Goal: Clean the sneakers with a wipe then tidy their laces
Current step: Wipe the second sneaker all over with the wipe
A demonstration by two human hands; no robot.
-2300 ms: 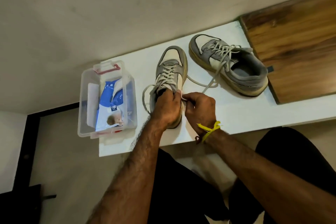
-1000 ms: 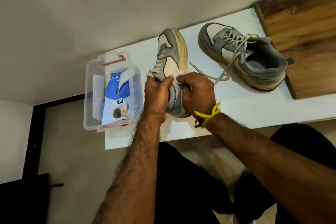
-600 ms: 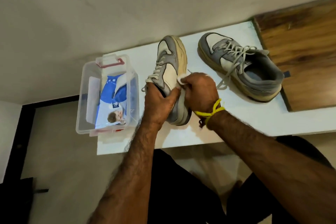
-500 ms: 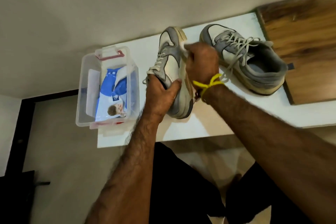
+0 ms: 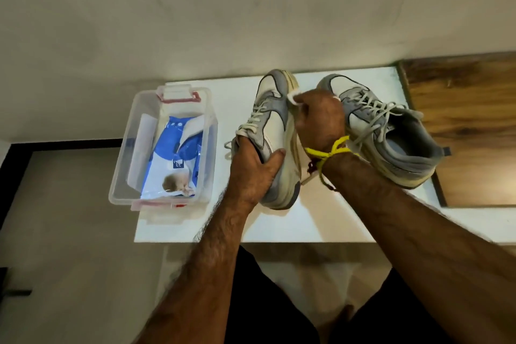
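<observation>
A grey and white sneaker [image 5: 272, 120] is tipped on its side on the white table [image 5: 293, 223], its cream sole facing right. My left hand [image 5: 252, 173] grips it at the heel and collar. My right hand [image 5: 318, 120], a yellow thread tied at the wrist, presses a small white wipe [image 5: 292, 97] against the sole edge near the toe. The second sneaker [image 5: 391, 131] stands upright to the right, its laces loose and untied.
A clear plastic box [image 5: 134, 148] with red latches sits at the table's left end and holds a blue and white wipes pack [image 5: 174, 159]. A wooden panel [image 5: 469, 126] borders the table on the right. A wall rises just behind the table.
The sneaker went from upright to tipped on its side. My right hand left the laces and slid the wipe along the sole from mid-shoe toward the toe.
</observation>
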